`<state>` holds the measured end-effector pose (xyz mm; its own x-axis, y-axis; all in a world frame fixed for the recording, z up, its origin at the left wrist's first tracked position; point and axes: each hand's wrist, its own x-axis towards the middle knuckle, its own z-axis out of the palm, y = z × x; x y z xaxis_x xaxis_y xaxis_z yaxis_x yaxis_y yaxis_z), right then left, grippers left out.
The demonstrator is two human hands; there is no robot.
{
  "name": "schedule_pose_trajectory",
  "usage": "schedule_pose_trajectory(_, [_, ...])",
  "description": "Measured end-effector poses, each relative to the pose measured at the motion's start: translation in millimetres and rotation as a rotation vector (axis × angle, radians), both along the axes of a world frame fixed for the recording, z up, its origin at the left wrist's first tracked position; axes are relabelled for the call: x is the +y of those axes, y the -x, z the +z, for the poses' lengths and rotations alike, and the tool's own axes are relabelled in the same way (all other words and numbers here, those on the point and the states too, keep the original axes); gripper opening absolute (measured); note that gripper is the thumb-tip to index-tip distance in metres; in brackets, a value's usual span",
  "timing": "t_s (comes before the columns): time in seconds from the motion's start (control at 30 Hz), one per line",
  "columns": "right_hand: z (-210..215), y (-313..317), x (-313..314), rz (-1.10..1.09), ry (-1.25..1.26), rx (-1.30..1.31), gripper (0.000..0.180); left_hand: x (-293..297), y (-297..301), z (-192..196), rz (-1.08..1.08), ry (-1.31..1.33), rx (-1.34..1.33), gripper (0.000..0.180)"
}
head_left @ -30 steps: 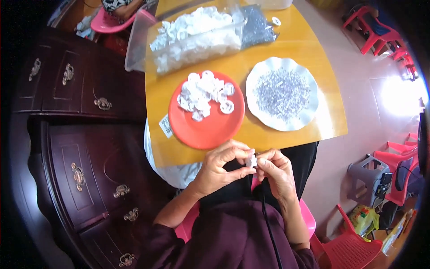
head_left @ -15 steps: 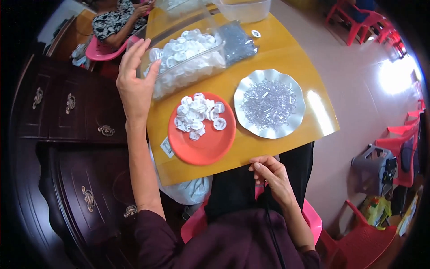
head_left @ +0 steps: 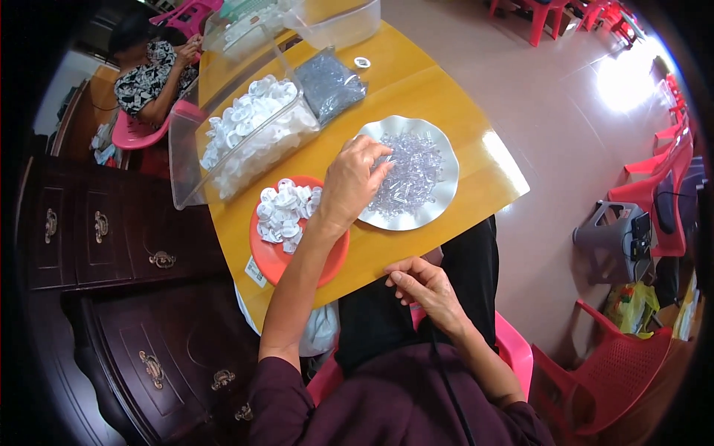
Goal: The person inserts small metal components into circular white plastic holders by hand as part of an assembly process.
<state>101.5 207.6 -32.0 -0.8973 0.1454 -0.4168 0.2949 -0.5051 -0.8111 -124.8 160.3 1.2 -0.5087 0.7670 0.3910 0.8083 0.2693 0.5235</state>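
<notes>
My left hand [head_left: 351, 182] hangs over the left side of a white wavy-rimmed plate [head_left: 448, 180]. Its curved fingers and thumb stay apart, with nothing visible between them. Small clear plastic pieces [head_left: 413, 169] are heaped in that plate. Beneath my left forearm is a red plate [head_left: 336, 264], partly hidden, which carries small white round plastic parts [head_left: 281, 210]. My right hand [head_left: 425, 291] rests near the table's front edge, over my lap. Its thumb and index finger are pinched together; whatever they may hold is too small to make out.
A clear bin [head_left: 249, 165] of white plastic parts stands at the table's left, beside a bag of grey pieces [head_left: 327, 85]. One white part [head_left: 362, 62] lies loose. Another clear tub [head_left: 338, 28] is farther back. Dark drawers [head_left: 111, 238] flank the left; a person [head_left: 152, 82] sits beyond.
My left hand has left the bin's near left edge and moved right, to above the clear pieces. The bin now sits farther left and more slanted in view. My right hand keeps its pinch.
</notes>
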Motion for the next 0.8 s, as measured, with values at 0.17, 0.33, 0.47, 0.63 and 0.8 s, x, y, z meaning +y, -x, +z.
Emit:
schedule_pose_trajectory(0.17, [2.0,-0.7,5.5,0.006,-0.017,0.022,0.025,5.8,0.4,-7.9,0.069,0.08,-0.126,0.01])
schedule_pose_trajectory(0.33, [6.7,-1.1,10.2,0.007,-0.059,0.021,0.027,0.8,-2.3,-2.4,0.101,0.006,-0.289,0.007])
schedule_pose_trajectory(0.47, [8.5,3.1,12.2,-0.025,-0.015,0.027,0.026,-16.1,-7.6,6.2,0.15,-0.079,-0.39,0.005])
schedule_pose_trajectory(0.63, [24.7,25.3,20.6,-0.141,-0.138,0.147,0.025,-49.7,-39.6,19.8,0.13,-0.108,-0.384,0.006])
schedule_pose_trajectory(0.8, [40.5,33.8,11.2,-0.065,-0.36,0.139,0.021,-95.9,-87.9,21.3,0.026,-0.125,-0.615,0.005])
